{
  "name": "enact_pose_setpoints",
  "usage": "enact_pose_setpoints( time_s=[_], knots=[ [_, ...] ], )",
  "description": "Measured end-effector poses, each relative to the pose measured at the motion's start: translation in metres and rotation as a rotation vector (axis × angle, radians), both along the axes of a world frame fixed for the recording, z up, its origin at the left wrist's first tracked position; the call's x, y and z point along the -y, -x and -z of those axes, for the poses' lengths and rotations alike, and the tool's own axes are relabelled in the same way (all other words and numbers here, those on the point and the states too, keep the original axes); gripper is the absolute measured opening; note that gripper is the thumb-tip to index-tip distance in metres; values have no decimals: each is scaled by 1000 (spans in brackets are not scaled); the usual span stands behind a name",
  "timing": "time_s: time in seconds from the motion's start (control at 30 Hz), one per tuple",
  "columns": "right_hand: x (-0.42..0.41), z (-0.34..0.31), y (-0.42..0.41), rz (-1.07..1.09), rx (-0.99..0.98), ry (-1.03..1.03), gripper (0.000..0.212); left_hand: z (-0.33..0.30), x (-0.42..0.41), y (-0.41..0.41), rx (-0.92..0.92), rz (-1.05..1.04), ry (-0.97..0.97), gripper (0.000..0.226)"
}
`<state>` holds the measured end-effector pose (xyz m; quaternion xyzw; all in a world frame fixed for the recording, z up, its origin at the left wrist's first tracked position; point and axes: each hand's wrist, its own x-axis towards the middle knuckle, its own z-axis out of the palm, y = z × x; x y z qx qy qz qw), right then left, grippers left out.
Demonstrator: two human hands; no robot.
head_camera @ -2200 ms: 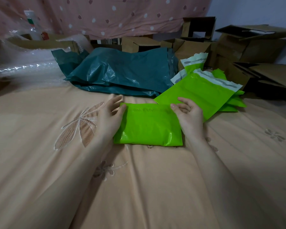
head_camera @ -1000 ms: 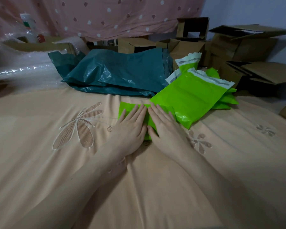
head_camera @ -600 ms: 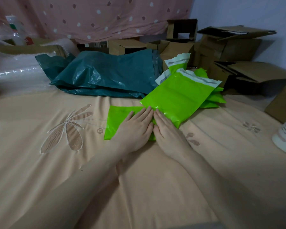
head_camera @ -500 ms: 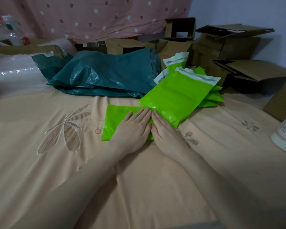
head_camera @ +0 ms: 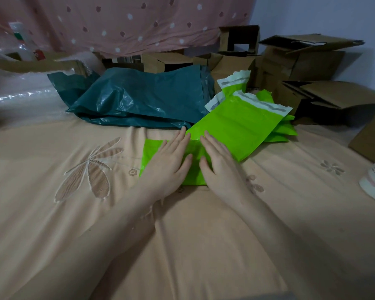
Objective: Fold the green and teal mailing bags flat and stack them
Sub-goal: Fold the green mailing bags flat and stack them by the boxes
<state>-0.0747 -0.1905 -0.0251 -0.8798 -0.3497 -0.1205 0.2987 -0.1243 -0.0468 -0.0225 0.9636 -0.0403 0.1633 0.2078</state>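
Both palms now apart on the folded green bag [head_camera: 193, 169], no longer side by side with fingers touching as half a second back. Left hand [head_camera: 171, 161] flat on its left half, right hand [head_camera: 218, 161] flat on its right, fingers straight, gripping nothing. Probably smoothing outward to set the crease. Lying near the middle of the peach bedspread [head_camera: 52, 213], far edge tucked under the unfolded green bags [head_camera: 243, 126]. Crumpled teal bags [head_camera: 143, 98] beyond, untouched, so most folding left.
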Motion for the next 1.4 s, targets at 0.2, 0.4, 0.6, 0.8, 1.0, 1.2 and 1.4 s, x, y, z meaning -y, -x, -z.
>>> enact_pose_setpoints(
  time_s=[0.2, 0.4, 0.6, 0.8, 1.0, 1.2, 1.4],
  knots=[
    [-42, -10, 16, -105, 117, 141, 57, -2, -31, 23, -24, -150, -20, 53],
    [-71, -7, 25, -134, 92, 294, 54, 10, -50, 33, -73, -160, -18, 61],
    [-75, 7, 21, -101, 109, 425, 55, 25, -58, 31, -155, -156, -52, 53],
    [-78, 14, 19, -87, 183, 463, 83, 31, -59, 31, -278, -134, -91, 55],
    [-79, 14, 20, -97, 170, 468, 82, 31, -59, 29, -318, -125, -63, 50],
    [-66, -2, 21, -202, -61, 191, 54, 25, -52, 30, -163, -204, 228, 61],
    [-37, -13, 17, -5, -10, 228, 63, 14, -43, 32, -122, -228, 464, 59]
  ],
)
